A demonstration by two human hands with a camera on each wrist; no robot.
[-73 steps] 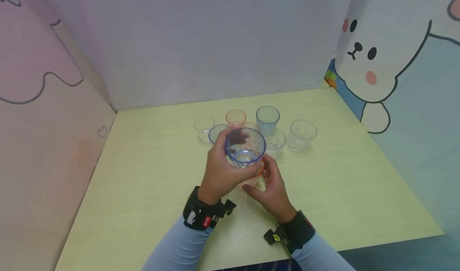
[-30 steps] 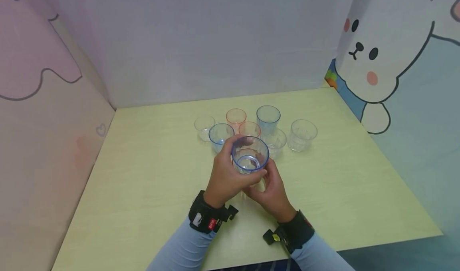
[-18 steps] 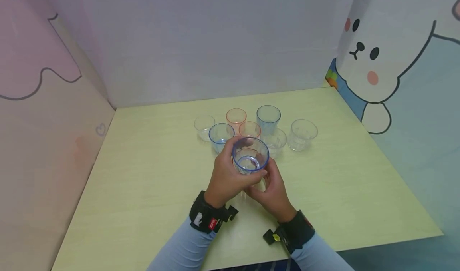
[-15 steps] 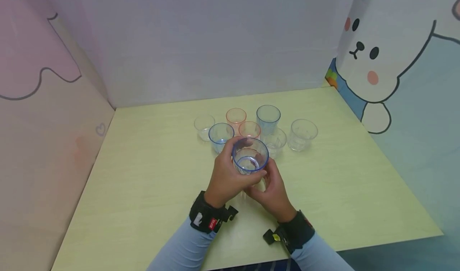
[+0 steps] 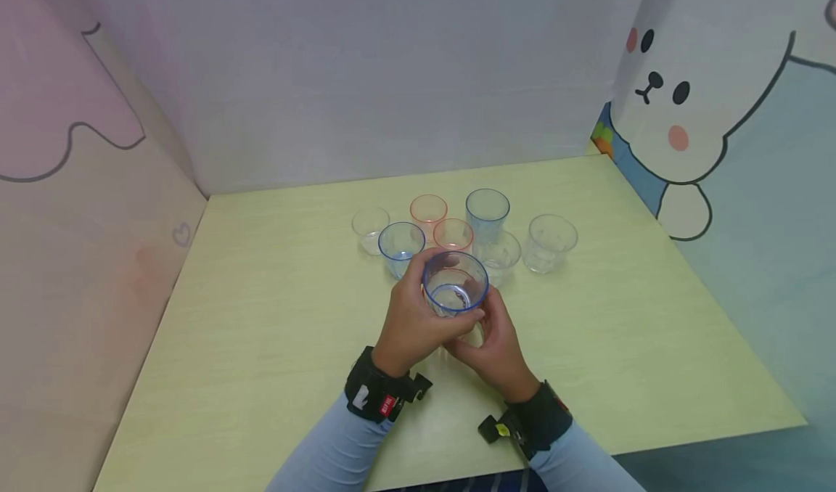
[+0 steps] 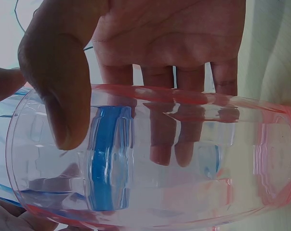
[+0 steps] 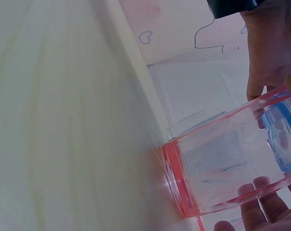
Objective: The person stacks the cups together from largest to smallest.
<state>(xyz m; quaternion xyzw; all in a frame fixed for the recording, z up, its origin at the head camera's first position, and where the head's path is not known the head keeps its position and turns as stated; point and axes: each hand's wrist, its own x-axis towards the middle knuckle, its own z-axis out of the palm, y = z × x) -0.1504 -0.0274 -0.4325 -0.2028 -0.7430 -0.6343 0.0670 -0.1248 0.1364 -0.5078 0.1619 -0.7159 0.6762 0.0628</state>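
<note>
Curling round the blue-rimmed cup [image 5: 455, 289], the left hand [image 5: 416, 321] holds it inside the red-tinted cup [image 7: 215, 166], which the right hand [image 5: 493, 350] grips lower, nearer than the far cups [image 5: 488, 220]; both seem light, stiff, slippery, best held by sidewalls.

Red label [image 5: 387, 406] on the black left wristband [image 5: 376, 386], its lettering too small to read
</note>
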